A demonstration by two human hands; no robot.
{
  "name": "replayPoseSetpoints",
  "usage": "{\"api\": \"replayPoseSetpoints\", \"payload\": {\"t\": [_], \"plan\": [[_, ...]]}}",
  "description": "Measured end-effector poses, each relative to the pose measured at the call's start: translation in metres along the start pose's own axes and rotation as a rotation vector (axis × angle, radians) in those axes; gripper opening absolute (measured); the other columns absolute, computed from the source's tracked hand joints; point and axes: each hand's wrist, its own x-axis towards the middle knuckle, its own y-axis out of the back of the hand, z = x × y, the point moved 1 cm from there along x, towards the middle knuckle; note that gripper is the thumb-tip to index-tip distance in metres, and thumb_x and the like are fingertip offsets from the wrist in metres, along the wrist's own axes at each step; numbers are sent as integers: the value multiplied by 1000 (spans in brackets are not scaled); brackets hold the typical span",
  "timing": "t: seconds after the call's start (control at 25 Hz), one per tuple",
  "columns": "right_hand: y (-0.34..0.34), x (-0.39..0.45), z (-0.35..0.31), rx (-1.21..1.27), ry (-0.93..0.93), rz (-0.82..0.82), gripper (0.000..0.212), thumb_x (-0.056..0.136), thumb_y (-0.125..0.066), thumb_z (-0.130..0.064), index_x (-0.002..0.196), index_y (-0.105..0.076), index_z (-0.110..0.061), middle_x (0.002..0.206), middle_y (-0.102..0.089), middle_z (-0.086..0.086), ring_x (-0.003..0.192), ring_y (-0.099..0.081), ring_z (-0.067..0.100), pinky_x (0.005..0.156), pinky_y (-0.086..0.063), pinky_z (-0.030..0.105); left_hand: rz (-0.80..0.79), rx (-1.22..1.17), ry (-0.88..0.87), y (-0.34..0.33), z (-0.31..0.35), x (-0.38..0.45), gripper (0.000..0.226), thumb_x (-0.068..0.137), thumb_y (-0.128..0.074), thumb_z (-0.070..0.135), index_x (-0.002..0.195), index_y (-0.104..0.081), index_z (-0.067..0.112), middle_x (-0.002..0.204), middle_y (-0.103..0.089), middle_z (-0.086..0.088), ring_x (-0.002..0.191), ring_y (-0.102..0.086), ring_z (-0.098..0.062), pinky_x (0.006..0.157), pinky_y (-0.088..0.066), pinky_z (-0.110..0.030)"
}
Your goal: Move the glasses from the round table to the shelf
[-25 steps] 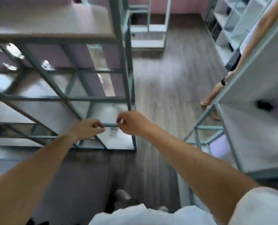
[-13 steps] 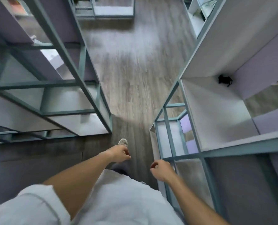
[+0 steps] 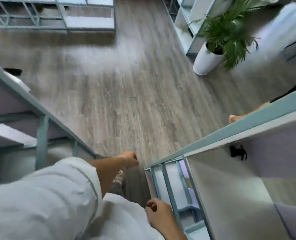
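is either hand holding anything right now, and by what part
Nothing is held. The left hand and right hand hang loosely curled and empty, with no glasses in sight.

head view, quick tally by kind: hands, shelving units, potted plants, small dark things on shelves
hands: 2, left hand and right hand
shelving units: 4
potted plants: 1
small dark things on shelves: 2, and
total: 9
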Motion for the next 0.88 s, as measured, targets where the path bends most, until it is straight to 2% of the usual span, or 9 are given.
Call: {"api": "replayPoseSetpoints", "payload": {"t": [0.08,0.16,0.24,0.32,0.48,0.56,0.64,0.76,0.88], "plan": [[14,5,-19,46,12,1,11,82,-59,-30,85,-69,-32,95,-75,-6,90,-67,13,71,-48,13,-5,28,-32,19,15,11,27,89,-58,27,106,-70,10,92,-72,-8,73,-63,-19,67,-53,-28],[30,20,-36,56,19,28,14,84,-56,-28,91,-69,-28,97,-74,-5,90,-67,16,69,-48,19,-28,33,-54,31,24,22,27,91,-58,31,108,-68,13,98,-74,-10,73,-64,-20,66,-53,-30],[46,40,-54,74,28,44,17,86,-55,-29,97,-69,-26,98,-73,-4,89,-66,17,71,-52,24,-45,49,-74,45,31,38,27,91,-59,33,109,-67,16,97,-72,-6,75,-65,-20,67,-54,-31],[58,62,-75,78,55,53,20,85,-55,-29,99,-69,-26,102,-72,-4,93,-65,17,80,-53,28,-32,43,-94,63,41,55,27,90,-60,34,109,-68,16,93,-69,-2,78,-65,-20,72,-55,-31],[81,115,-123,118,75,74,21,84,-55,-29,100,-68,-25,100,-73,-3,94,-65,18,84,-52,29,-67,95,-146,114,69,109,28,90,-60,32,107,-69,12,101,-74,-10,85,-68,-24,85,-57,-35],[99,154,-152,131,26,100,21,87,-55,-27,102,-69,-24,103,-73,-1,99,-65,22,84,-51,28,-127,161,-162,146,82,143,28,90,-59,31,107,-69,11,103,-74,-12,90,-70,-28,88,-57,-37],[121,193,-181,182,-62,119,23,88,-53,-26,105,-68,-24,109,-72,1,104,-64,24,87,-51,29,-177,209,-181,184,94,175,27,90,-59,32,107,-68,14,102,-73,-9,86,-67,-26,88,-56,-36],[156,233,-218,284,-160,117,25,87,-52,-28,105,-68,-23,108,-73,2,103,-65,24,88,-52,31,-195,285,-218,243,110,210,26,88,-58,34,106,-69,18,102,-72,-4,89,-67,-23,84,-55,-33],[206,274,-244,388,-208,125,24,83,-52,-28,99,-70,-23,102,-74,-1,99,-66,22,84,-53,30,-207,328,-212,294,139,240,23,87,-60,32,102,-70,18,98,-74,-6,85,-70,-25,76,-55,-30]]}}
